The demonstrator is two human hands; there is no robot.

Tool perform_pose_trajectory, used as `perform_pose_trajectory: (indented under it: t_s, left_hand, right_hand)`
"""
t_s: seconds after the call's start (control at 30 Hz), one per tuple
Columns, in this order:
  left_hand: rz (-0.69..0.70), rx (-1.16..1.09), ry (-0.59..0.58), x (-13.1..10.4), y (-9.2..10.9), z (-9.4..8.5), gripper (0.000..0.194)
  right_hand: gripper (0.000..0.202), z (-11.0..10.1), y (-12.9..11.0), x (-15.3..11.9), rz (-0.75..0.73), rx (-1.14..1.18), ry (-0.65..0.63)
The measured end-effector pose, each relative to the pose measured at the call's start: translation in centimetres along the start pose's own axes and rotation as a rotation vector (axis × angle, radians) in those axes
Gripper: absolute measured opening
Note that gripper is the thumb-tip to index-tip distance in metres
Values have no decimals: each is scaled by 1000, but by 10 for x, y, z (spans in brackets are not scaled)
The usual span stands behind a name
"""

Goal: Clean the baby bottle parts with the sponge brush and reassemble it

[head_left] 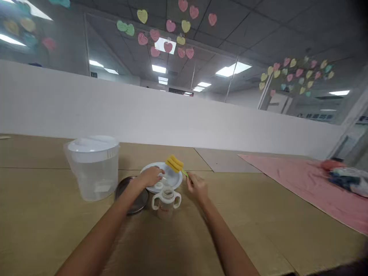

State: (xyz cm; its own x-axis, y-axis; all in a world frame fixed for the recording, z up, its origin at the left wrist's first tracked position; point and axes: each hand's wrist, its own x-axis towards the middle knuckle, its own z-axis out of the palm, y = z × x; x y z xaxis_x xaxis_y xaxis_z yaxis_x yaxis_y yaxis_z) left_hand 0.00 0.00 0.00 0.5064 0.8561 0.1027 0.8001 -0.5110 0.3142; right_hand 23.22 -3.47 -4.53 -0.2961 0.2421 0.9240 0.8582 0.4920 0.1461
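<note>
My right hand [197, 186] is closed around the thin green handle of a sponge bottle brush [174, 163]. The brush's yellow sponge head tilts up to the left, above a white bowl [178, 183]. Over the bowl's left side, my left hand [151, 176] reaches in with its fingers bent and apart. Small white and translucent parts [159, 185] lie in the bowl beneath its fingertips; whether the fingers touch them is unclear. In front of the bowl stands a clear baby bottle [166, 209] with two white side handles and an uncapped mouth.
A dark round tray [140, 202] sits left of the bottle, partly under my left forearm. Farther left stands a lidded, translucent pitcher [96, 172] with water. A pink cloth [304, 184] covers the table's right part, bearing a bundle of fabric [349, 179]. A white wall [172, 120] rises behind.
</note>
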Motion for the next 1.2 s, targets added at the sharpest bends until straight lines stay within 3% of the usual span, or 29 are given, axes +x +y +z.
perform_pose_trajectory:
  t_s: [0.13, 0.3, 0.6, 0.83, 0.93, 1.07, 1.2]
  left_hand:
    - [-18, -35, 32, 2, 4, 16, 39]
    - [-80, -164, 211, 5, 14, 19, 27]
    - [-14, -480, 588, 1, 38, -14, 21]
    - [201, -428, 822, -19, 52, -40, 40]
    - [232, -465, 859, -22, 54, -44, 47]
    - [223, -559, 823, -21, 53, -46, 54]
    - [212, -537, 766, -25, 53, -48, 40]
  right_hand:
    - [23, 1, 2, -2, -13, -21, 10]
    - [24, 2, 4, -4, -8, -35, -27]
    - [23, 2, 5, -5, 126, -37, 39]
    - [23, 2, 5, -5, 131, -25, 44]
    - [23, 2, 4, -6, 92, -12, 29]
    - [22, 1, 4, -5, 69, -6, 22]
    - [23, 0, 4, -2, 163, -27, 90]
